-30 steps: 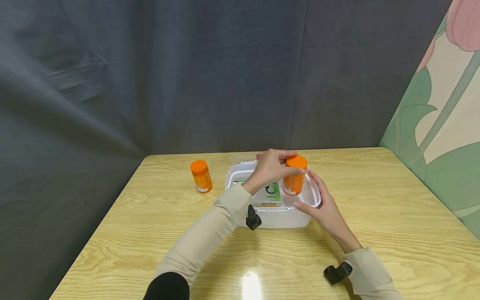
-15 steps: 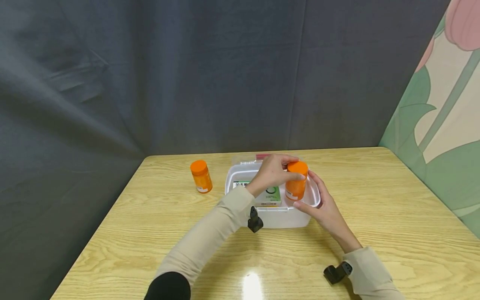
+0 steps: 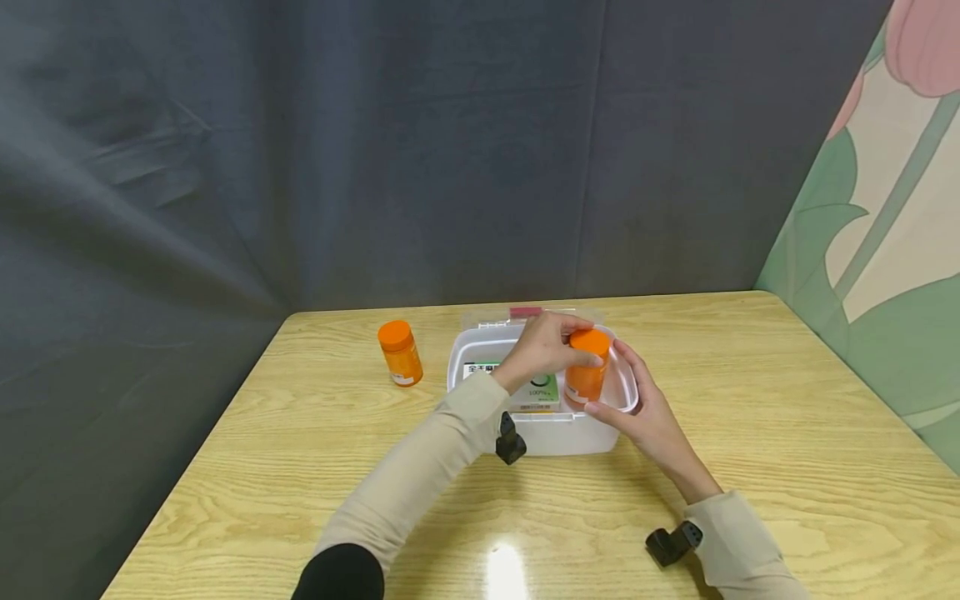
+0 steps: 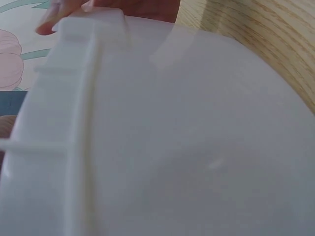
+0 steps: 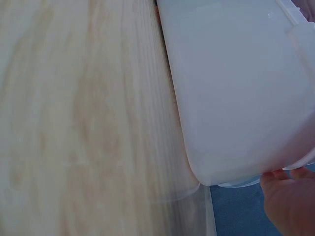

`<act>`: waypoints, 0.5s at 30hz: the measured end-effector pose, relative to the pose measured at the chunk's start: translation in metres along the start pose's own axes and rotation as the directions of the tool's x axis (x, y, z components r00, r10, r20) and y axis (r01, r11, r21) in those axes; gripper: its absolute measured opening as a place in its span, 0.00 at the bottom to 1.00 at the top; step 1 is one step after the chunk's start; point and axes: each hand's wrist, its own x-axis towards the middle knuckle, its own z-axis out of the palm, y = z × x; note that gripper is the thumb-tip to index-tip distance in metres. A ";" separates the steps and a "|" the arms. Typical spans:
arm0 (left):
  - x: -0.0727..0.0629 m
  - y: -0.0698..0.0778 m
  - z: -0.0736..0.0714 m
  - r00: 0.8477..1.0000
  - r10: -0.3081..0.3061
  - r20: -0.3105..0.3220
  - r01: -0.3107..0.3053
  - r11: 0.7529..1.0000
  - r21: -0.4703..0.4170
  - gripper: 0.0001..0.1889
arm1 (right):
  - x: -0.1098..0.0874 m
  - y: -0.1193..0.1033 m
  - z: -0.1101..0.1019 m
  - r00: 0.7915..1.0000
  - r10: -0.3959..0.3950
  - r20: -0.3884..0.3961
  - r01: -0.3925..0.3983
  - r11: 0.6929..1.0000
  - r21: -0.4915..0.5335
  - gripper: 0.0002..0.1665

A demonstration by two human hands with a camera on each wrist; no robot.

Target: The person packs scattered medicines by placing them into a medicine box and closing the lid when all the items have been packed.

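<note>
My left hand (image 3: 542, 348) grips an orange pill bottle (image 3: 584, 382) near its cap, thumb on the near side. The bottle stands upright inside the right part of a white plastic box (image 3: 566, 437). My right hand (image 3: 658, 423) grips the box's right rim, thumb at the front corner and fingers along the side. A green and white medicine carton (image 3: 542, 395) lies in the box, partly hidden by my left hand and sleeve. In the left wrist view the box's wall (image 4: 206, 108) fills most of the picture; the right wrist view shows the box's side (image 5: 236, 93) and my right fingers (image 5: 278, 179).
A second orange pill bottle (image 3: 401, 357) stands on the wooden table (image 3: 300, 433) left of the box. Behind the box lies its clear lid with a red patch (image 3: 526, 312). A dark curtain (image 3: 435, 150) hangs at the table's back edge.
My left hand has lowered the pill bottle further into the box and shifted it slightly left. My right hand keeps its place on the box's rim. The other bottle still stands where it was.
</note>
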 end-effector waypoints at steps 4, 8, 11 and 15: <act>0.001 -0.002 0.001 1.000 -0.008 0.005 0.008 1.000 -0.001 0.27 | 0.000 0.000 0.001 1.000 0.001 0.001 -0.001 1.000 -0.001 0.54; 0.001 -0.002 0.001 1.000 -0.016 0.012 0.016 1.000 0.006 0.27 | 0.000 -0.001 0.001 1.000 0.003 0.004 -0.003 1.000 0.004 0.54; 0.001 -0.002 0.001 1.000 -0.021 0.016 0.020 1.000 0.012 0.27 | 0.000 0.000 0.000 1.000 0.003 0.007 -0.003 1.000 0.008 0.54; 0.002 -0.003 0.002 1.000 -0.019 0.022 0.018 0.999 0.031 0.27 | 0.000 0.000 0.000 1.000 0.006 0.005 -0.006 1.000 0.002 0.54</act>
